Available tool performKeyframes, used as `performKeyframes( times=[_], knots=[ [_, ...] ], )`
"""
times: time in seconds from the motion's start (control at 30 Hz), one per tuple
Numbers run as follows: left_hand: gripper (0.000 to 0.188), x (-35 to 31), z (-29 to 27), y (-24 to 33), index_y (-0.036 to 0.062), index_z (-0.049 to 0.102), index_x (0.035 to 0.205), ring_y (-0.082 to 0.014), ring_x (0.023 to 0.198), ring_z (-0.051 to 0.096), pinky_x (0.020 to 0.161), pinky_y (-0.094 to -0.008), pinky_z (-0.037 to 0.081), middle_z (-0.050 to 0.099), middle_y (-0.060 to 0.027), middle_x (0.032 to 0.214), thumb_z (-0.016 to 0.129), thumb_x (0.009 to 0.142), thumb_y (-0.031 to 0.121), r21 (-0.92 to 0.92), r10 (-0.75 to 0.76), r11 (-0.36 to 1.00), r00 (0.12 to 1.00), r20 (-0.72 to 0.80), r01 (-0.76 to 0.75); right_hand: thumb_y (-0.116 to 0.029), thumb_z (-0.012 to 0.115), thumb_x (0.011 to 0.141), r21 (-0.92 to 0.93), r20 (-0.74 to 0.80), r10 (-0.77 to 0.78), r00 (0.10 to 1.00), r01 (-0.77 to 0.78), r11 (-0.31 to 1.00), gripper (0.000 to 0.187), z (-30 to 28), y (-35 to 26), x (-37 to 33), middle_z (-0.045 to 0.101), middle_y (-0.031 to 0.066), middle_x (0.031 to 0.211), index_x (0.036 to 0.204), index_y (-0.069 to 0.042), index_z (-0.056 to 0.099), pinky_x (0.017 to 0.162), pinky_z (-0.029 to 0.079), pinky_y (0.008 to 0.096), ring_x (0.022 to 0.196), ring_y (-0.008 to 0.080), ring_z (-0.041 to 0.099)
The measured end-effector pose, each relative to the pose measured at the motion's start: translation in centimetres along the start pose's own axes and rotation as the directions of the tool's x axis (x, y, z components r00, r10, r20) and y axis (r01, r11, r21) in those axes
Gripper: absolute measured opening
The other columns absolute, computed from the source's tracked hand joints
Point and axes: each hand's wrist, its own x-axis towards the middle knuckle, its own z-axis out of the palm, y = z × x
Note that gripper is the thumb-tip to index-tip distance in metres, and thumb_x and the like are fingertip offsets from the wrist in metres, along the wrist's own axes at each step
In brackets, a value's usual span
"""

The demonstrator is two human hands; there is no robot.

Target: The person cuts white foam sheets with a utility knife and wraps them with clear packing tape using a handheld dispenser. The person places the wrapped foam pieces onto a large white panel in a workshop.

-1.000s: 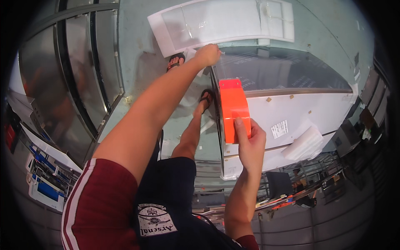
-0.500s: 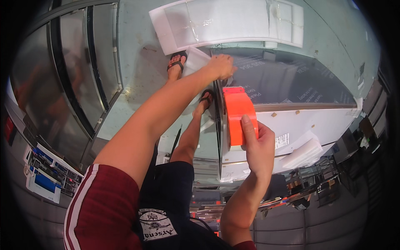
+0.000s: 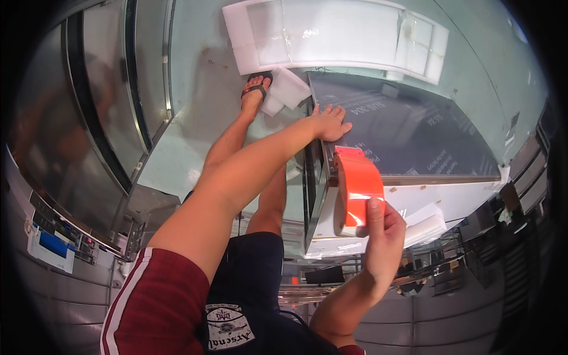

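My left hand [image 3: 331, 122] lies with spread fingers on the near left corner of a large box-shaped unit, its palm down. The unit's top is a dark grey panel [image 3: 408, 133] under printed protective film, and its near side [image 3: 331, 228] is white. In my right hand [image 3: 383, 228] is an orange tape dispenser [image 3: 362, 180], with my thumb along its outer face. The dispenser is held upright over the unit's near edge, its toothed end toward my left hand. Whether it touches the unit I cannot tell.
A long white foam block [image 3: 343, 35] lies on the floor beyond the unit. Smaller white foam pieces [image 3: 290, 87] sit beside my sandalled foot [image 3: 254, 92]. Another foam piece [image 3: 426, 226] is at the unit's white side. Tall metal-framed panels [image 3: 103, 89] stand at the left.
My left hand has gone from bunched fingers near the panel's corner to lying flat on it. In the picture, the dispenser and my right hand have shifted lower and slightly right.
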Motion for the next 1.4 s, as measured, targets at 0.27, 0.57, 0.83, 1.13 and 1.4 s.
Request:
performKeyframes(
  times=[0.27,0.57,0.83,1.13,1.4],
  knots=[
    [0.076,-0.4,0.2,0.1,0.0032,0.015,0.163,-0.034,0.158,0.007,0.126,-0.0575,0.003,0.011,-0.0138,0.172,0.023,0.107,0.053,0.001,0.014,1.0,0.998,-0.064,-0.014,-0.033,0.057,0.107,-0.176,0.0,0.034,0.999,-0.033,0.984,0.041,0.8,-0.1,-0.8,0.068,0.0018,0.086,0.107,0.006,0.068,0.067,0.044,0.023,0.075,0.005,0.055],
    [0.074,-0.3,0.7,0.1,0.0041,0.018,0.163,-0.0343,0.158,0.008,0.126,-0.0598,0.005,0.014,-0.0132,0.171,0.024,0.107,0.052,-0.031,0.017,0.999,0.996,-0.087,-0.02,-0.033,0.052,0.109,0.111,0.004,-0.004,1.0,0.004,0.994,0.041,-1.5,-0.6,1.6,0.066,-0.0009,0.079,0.107,0.003,0.069,0.058,0.036,0.021,0.065,0.0032,0.048],
    [0.074,-0.4,0.7,0.1,0.0047,0.016,0.163,-0.0339,0.158,0.007,0.126,-0.0597,0.006,0.013,-0.0125,0.171,0.023,0.107,0.053,-0.018,0.008,1.0,0.996,-0.092,-0.01,-0.037,0.053,0.108,-0.076,-0.035,-0.035,0.999,0.032,0.997,0.043,0.8,-0.2,-0.2,0.065,-0.0029,0.079,0.107,0.003,0.07,0.059,0.038,0.0208,0.067,0.0025,0.05],
    [0.076,0.5,0.3,-1.9,0.0017,0.031,0.157,-0.0342,0.156,0.018,0.125,-0.056,0.011,0.024,-0.017,0.168,0.026,0.106,0.057,-0.237,0.088,0.964,0.985,-0.151,-0.122,-0.035,0.056,0.107,-0.007,-0.083,-0.246,0.966,0.246,0.969,0.045,2.1,-3.1,3.8,0.07,0.0037,0.09,0.107,0.007,0.071,0.074,0.047,0.0241,0.08,0.0068,0.057],
    [0.053,-8.1,-0.2,-8.7,0.0022,0.062,0.131,-0.023,0.116,0.062,0.101,-0.0363,0.045,0.067,-0.0112,0.13,0.041,0.107,0.044,-0.787,-0.332,0.565,0.805,-0.491,-0.247,-0.033,0.057,0.106,0.479,-0.247,-0.305,0.92,0.389,0.787,0.04,4.6,-11.4,10.7,0.062,0.0041,0.082,0.105,0.007,0.063,0.068,0.048,0.03,0.07,0.0126,0.056]
  ],
)
